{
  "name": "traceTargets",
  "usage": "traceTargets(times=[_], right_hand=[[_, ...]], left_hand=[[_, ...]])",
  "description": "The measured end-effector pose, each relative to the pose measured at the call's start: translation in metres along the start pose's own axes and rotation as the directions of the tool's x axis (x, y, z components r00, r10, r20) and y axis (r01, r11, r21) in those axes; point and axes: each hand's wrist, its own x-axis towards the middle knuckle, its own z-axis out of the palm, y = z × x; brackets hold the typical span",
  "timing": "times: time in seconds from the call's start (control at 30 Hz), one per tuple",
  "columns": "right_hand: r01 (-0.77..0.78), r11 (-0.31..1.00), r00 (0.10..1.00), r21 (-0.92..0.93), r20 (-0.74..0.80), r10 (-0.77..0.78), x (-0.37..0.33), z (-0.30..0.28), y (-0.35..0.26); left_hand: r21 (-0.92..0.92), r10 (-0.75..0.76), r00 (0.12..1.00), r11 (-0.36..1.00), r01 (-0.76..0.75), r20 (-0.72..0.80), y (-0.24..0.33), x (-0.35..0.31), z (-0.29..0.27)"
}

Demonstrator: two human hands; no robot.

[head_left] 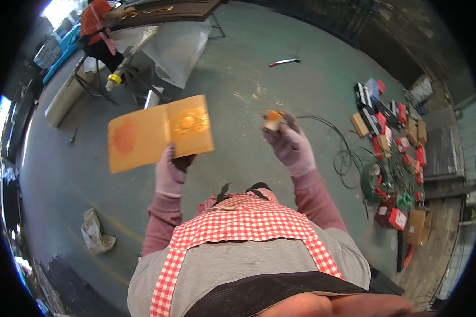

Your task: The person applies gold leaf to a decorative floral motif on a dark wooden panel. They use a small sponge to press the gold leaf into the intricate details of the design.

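Observation:
My left hand [171, 173], in a pale mauve glove, grips the lower edge of a creased tan cardboard sheet [149, 150]. An orange-brown smear marks the sheet's left half, and a glossy golden wet-looking patch with a round blob lies on its right half. To the right, clear of the cardboard, my gloved right hand [293, 149] pinches a small pale block [272, 124], perhaps a sponge, stained orange on top. The thumb and fingers partly cover the block.
A hammer-like tool [284, 62] lies on the green floor [238, 68] ahead. Looped green wire [346, 153] and boxes [390, 215] crowd the right. At upper left, a person in orange [93, 24] works at a dark panel [172, 11] on trestles. Crumpled plastic [96, 232] lies lower left.

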Motion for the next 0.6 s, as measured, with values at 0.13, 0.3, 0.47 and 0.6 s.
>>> traceTargets(times=[0.13,0.3,0.47,0.6], right_hand=[[-0.005,0.997,0.969,-0.083,-0.247,-0.015,0.069,-0.106,-0.007],[-0.046,0.968,0.892,-0.247,-0.446,-0.072,0.199,-0.216,-0.032],[-0.233,0.947,0.948,-0.223,-0.269,0.170,0.396,-0.169,-0.054],[-0.306,0.899,0.951,-0.314,-0.053,0.305,0.536,-0.151,-0.054]], left_hand=[[-0.016,-0.012,0.996,1.000,0.013,0.084,-0.001,0.116,0.057],[-0.148,-0.006,1.000,0.989,0.010,0.026,-0.011,0.234,0.084],[-0.177,0.110,0.983,0.975,-0.136,-0.148,0.022,0.314,0.093],[-0.219,0.200,0.938,0.939,-0.266,-0.284,0.024,0.398,0.112]])
